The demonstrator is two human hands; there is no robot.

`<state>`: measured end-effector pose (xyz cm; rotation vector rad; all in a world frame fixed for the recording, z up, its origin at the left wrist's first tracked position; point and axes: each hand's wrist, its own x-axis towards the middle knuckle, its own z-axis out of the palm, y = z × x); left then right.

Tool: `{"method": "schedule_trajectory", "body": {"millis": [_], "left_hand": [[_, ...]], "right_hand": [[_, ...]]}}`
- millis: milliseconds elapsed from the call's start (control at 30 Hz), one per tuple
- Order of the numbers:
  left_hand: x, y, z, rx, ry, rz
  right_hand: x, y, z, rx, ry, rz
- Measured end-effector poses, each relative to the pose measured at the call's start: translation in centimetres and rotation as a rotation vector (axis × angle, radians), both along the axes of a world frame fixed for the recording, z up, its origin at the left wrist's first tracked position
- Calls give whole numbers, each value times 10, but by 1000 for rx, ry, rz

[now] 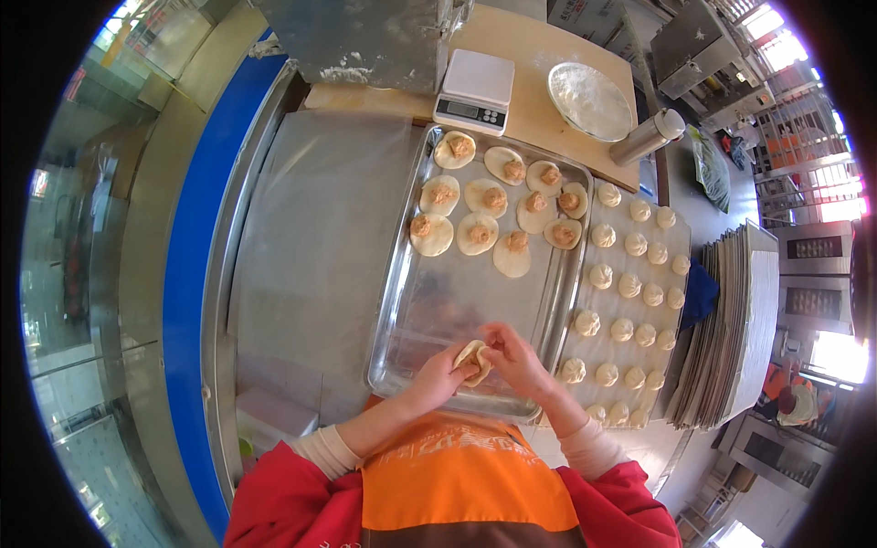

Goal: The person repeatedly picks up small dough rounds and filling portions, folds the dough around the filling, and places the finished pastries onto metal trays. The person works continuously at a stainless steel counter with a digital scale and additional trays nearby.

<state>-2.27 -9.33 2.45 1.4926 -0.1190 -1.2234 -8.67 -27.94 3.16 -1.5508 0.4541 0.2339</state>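
Observation:
My left hand [442, 373] cups a filled dough wrapper [473, 362] over the near end of a metal tray [404, 301]. The thumb lies at its opening, and some filling shows inside. My right hand [512, 359] pinches the wrapper's right edge with its fingertips. Farther up the tray lie several flat dough rounds, each with a lump of orange-pink filling; the closest is an elongated dough round [512, 260]. To the right, pleated buns [587, 322] stand in rows on a lined sheet [603, 349].
A digital scale [476, 89] and a bowl of flour [589, 101] stand on a wooden board [527, 41] beyond the tray. A steel flask [647, 137] is beside them. Stacked trays [726, 329] rise at the right; a plastic box [277, 414] sits at lower left.

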Motion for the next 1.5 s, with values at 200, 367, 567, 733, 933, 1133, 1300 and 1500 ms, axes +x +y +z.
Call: {"method": "schedule_trajectory", "body": {"millis": [200,367,567,733,933,1133,1300,1500], "left_hand": [[11,11,-9,90,162,-114],[21,12,-10,123,24,-374],[17,8,-29,-9,-197,-295],[13,15,-6,-56,498,163],[-5,14,-9,-48,168,74],[17,12,-11,-1,42,-241],[4,10,-18,20,21,143],[-12,10,-22,-153,-483,205]], "right_hand": [[9,-2,21,-420,-294,325],[11,1,18,-572,-375,508],[12,9,13,-493,-243,380],[14,0,16,-575,-268,382],[23,6,26,-465,-315,436],[21,10,30,-579,-328,476],[17,5,8,-636,-281,373],[28,16,45,-252,-81,226]]}}
